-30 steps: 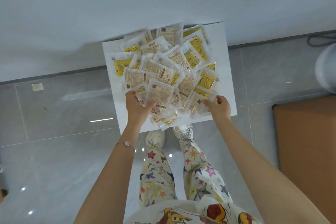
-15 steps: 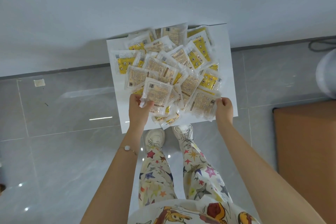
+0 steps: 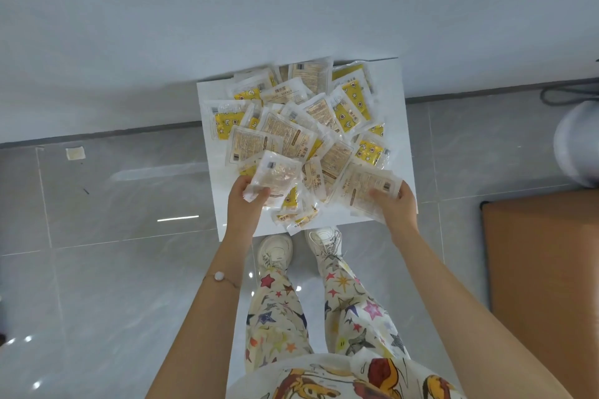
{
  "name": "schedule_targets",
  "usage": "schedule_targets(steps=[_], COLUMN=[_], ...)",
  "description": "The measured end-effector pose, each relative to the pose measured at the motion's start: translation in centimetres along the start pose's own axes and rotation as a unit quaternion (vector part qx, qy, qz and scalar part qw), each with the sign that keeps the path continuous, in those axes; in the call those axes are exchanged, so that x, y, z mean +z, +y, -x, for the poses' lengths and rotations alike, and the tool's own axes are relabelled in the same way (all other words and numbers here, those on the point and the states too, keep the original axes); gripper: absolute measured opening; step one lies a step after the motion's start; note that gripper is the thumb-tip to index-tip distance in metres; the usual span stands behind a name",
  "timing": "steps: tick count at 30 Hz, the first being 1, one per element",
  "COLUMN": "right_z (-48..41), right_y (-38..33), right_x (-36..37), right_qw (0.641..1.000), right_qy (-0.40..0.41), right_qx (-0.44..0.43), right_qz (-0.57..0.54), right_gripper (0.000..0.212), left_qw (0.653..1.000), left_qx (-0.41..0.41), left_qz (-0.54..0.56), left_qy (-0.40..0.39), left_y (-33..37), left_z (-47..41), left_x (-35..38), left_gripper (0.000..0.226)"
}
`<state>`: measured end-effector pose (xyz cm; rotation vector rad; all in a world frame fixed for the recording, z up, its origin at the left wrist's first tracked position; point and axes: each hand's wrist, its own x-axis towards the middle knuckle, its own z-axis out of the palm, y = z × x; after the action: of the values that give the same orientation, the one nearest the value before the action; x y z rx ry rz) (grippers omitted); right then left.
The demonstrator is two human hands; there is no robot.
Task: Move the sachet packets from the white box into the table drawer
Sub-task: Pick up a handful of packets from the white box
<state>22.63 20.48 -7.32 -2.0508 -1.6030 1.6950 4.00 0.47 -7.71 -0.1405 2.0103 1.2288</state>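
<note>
Several clear and yellow sachet packets (image 3: 301, 126) lie heaped on a white box (image 3: 400, 113) on the floor against the wall. My left hand (image 3: 243, 204) grips one sachet (image 3: 275, 180) at the pile's near left and holds it lifted above the others. My right hand (image 3: 397, 207) grips another sachet (image 3: 366, 191) at the near right corner, thumb on top. No table drawer shows in this view.
Grey tiled floor surrounds the box, and a white wall (image 3: 291, 10) rises behind it. My feet in white shoes (image 3: 275, 251) stand just before the box. A brown board (image 3: 544, 269) lies at the right, with a round grey object (image 3: 577, 146) and a cable (image 3: 564, 95) beyond it.
Both hands have closed on sachets at the pile's near edge and lifted them; the left sachet rose and turned, and the right hand moved outward with its packet.
</note>
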Motion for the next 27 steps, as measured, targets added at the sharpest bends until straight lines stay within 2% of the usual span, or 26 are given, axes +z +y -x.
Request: schedule_targets(steps=[4,8,13,19,24,27], right_z=[1.9,4.4,9.0,15.0,21.7,26.3], right_y=[-2.0,-5.8,-12.1,-18.6,-22.7,-23.9], right_x=[-1.6,-2.2,-1.5,0.1,3.3,6.4], right_qw=[0.999,0.997,0.988,0.971,0.945,0.922], right_qy=[0.012,-0.009,-0.072,-0.166,-0.253,-0.302], right_qx=[-0.023,-0.056,-0.102,-0.141,-0.203,-0.24], right_qz=[-0.039,-0.059,-0.089,-0.097,-0.048,-0.012], right_gripper=[0.021,0.022,0.038,0.037,0.048,0.046], left_qw=[0.997,0.993,0.981,0.954,0.931,0.913], left_qx=[-0.038,-0.037,-0.009,0.058,0.091,0.098], left_qz=[0.064,0.111,0.184,0.271,0.305,0.332], left_qy=[-0.013,0.013,0.061,0.117,0.181,0.218], left_y=[1.1,4.3,9.9,14.6,14.4,12.9], left_z=[1.6,4.3,8.5,14.7,20.4,24.1], left_x=[-0.9,-2.1,-5.4,-11.5,-17.7,-21.6], left_gripper=[0.024,0.027,0.035,0.036,0.049,0.05])
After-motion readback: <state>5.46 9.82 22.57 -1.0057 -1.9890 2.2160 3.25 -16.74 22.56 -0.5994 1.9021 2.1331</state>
